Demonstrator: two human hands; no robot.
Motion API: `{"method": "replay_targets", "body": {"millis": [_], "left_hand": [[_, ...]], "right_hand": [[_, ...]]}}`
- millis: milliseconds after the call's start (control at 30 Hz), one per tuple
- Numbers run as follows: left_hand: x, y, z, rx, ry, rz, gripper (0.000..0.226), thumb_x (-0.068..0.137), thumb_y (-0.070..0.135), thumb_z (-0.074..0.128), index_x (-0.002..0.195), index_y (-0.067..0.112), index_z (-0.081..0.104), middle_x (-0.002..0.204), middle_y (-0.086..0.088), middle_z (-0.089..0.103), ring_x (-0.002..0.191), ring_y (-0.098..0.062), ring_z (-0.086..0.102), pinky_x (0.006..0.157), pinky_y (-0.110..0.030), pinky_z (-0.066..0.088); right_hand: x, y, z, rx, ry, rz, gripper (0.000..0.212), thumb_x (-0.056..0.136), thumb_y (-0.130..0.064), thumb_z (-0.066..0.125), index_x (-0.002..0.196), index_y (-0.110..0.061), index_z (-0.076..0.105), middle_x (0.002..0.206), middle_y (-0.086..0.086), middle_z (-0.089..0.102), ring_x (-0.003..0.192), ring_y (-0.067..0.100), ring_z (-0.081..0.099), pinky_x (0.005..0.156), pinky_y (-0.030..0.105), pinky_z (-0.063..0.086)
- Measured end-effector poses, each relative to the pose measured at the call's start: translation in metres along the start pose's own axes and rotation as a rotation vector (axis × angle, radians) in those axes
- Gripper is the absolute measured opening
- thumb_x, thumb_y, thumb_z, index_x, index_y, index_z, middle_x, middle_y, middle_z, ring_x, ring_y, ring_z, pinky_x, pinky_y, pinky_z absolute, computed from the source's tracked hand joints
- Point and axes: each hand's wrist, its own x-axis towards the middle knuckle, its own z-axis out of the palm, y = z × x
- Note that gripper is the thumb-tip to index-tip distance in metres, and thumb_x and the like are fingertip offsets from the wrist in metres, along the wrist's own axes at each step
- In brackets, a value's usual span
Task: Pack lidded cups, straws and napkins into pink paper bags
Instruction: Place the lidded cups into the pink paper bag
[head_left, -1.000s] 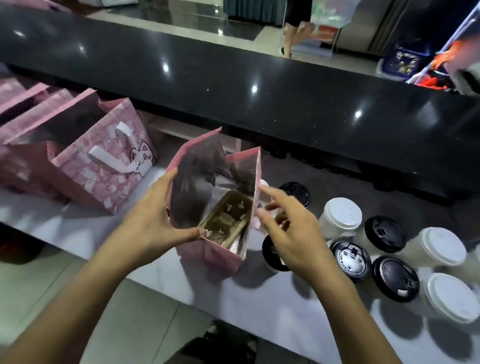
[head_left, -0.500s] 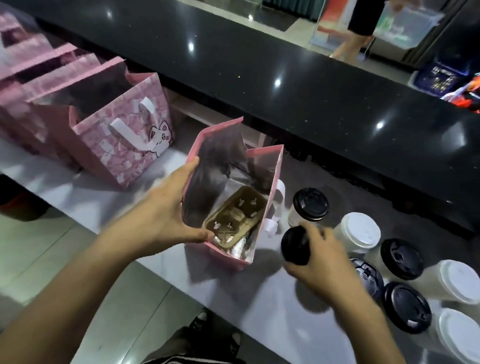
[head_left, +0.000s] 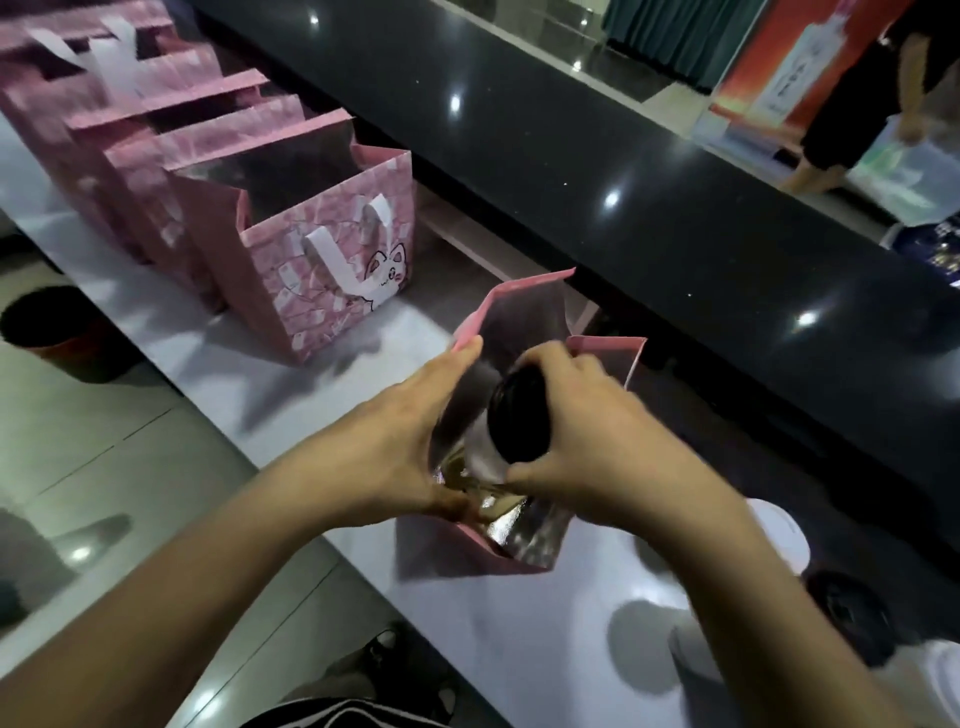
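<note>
Since half a second ago the right hand has lifted a black-lidded cup off the white counter into the open pink bag, fingers curled round its lid. Left hand grips the bag's near-left rim, at the counter's near edge.

A long glossy black counter catches ceiling-light glints above the pale surface, grey tiled floor below, teal curtain beyond
</note>
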Motion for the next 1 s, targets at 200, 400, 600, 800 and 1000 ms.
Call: {"method": "replay_targets", "body": {"millis": [200, 400, 600, 800, 1000], "left_hand": [[-0.001, -0.004, -0.002, 0.026, -0.023, -0.013, 0.136, 0.061, 0.052, 0.089, 0.158, 0.041, -0.006, 0.163, 0.025, 0.011, 0.138, 0.006, 0.029, 0.102, -0.003, 0.028], [-0.001, -0.010, -0.003, 0.031, -0.024, -0.012, 0.137, 0.062, 0.046, 0.091, 0.158, 0.039, -0.007, 0.164, 0.024, 0.009, 0.142, 0.006, 0.025, 0.106, -0.005, 0.026], [0.001, -0.011, -0.003, 0.004, -0.044, -0.007, 0.140, 0.061, 0.047, 0.091, 0.156, 0.044, -0.011, 0.163, 0.027, 0.007, 0.142, 0.006, 0.025, 0.108, -0.015, 0.037], [0.004, -0.013, -0.004, 0.007, -0.062, -0.008, 0.142, 0.061, 0.047, 0.092, 0.155, 0.046, -0.015, 0.162, 0.030, 0.001, 0.142, 0.010, 0.017, 0.109, -0.016, 0.037], [0.006, -0.009, -0.002, 0.019, -0.091, -0.004, 0.141, 0.062, 0.047, 0.091, 0.152, 0.052, -0.016, 0.160, 0.032, 0.003, 0.136, 0.013, 0.018, 0.108, -0.016, 0.038]], "right_hand": [[0.062, 0.007, 0.066, -0.217, -0.161, 0.037, 0.086, 0.067, -0.028, 0.086, 0.130, -0.016, 0.029, 0.122, 0.015, 0.047, 0.112, 0.039, 0.055, 0.088, 0.047, 0.053], [0.072, 0.016, 0.094, -0.259, -0.189, 0.067, 0.087, 0.071, -0.035, 0.086, 0.132, -0.013, 0.028, 0.126, 0.019, 0.044, 0.117, 0.040, 0.050, 0.088, 0.044, 0.049], [0.081, 0.016, 0.107, -0.280, -0.264, -0.033, 0.085, 0.077, -0.021, 0.082, 0.141, -0.014, 0.027, 0.132, 0.016, 0.042, 0.122, 0.039, 0.047, 0.095, 0.045, 0.047], [0.088, 0.017, 0.112, -0.254, -0.337, -0.118, 0.085, 0.078, -0.017, 0.080, 0.147, -0.015, 0.030, 0.136, 0.014, 0.042, 0.129, 0.036, 0.044, 0.108, 0.046, 0.040], [0.082, 0.018, 0.110, -0.300, -0.328, -0.102, 0.086, 0.083, -0.024, 0.076, 0.153, -0.019, 0.026, 0.140, 0.015, 0.039, 0.131, 0.038, 0.042, 0.108, 0.050, 0.039]]}}
